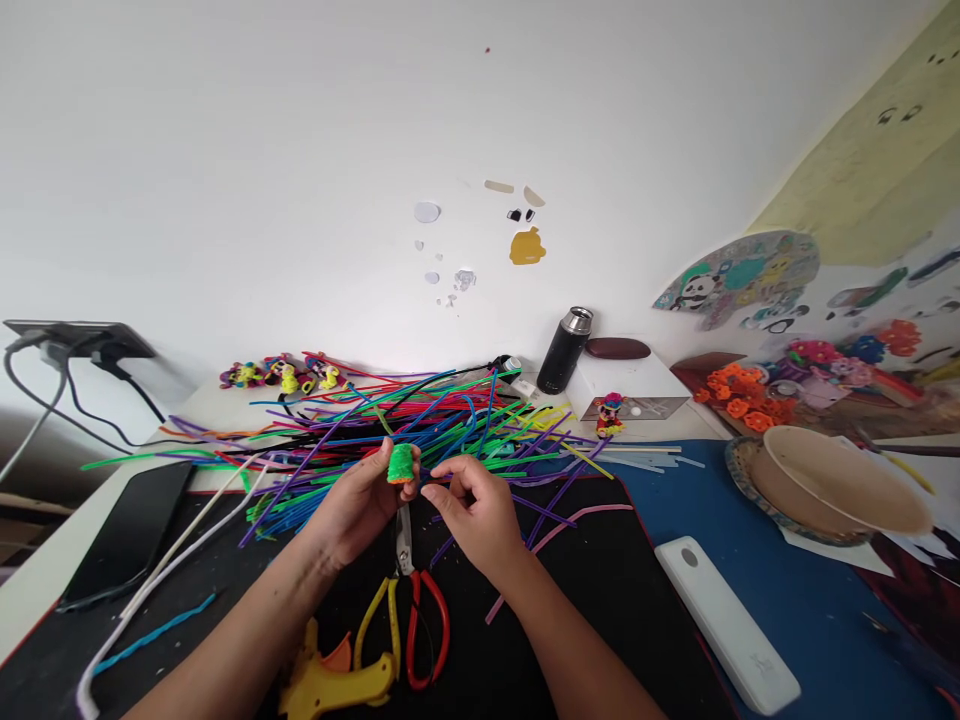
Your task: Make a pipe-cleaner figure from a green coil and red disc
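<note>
My left hand (358, 505) is closed around a small fuzzy green piece (401, 462) with an orange lower edge, which looks wound from pipe cleaners. Close beside it, my right hand (476, 510) pinches the end of a thin dark blue pipe cleaner (426, 474) with thumb and forefinger; its far end runs behind the left fingers. Below both hands, scissors (405, 560) with a yellow and a red handle lie on the black mat. A yellow glue gun (337, 685) with an orange trigger rests near the left forearm.
A wide heap of coloured pipe cleaners (322, 440) spreads behind the hands. Small fuzzy figures (285, 375) line the wall at left. A black phone (127, 530) lies left. A black flask (565, 350) stands at the back; a white power bank (727, 620) and round bowl (840, 480) are right.
</note>
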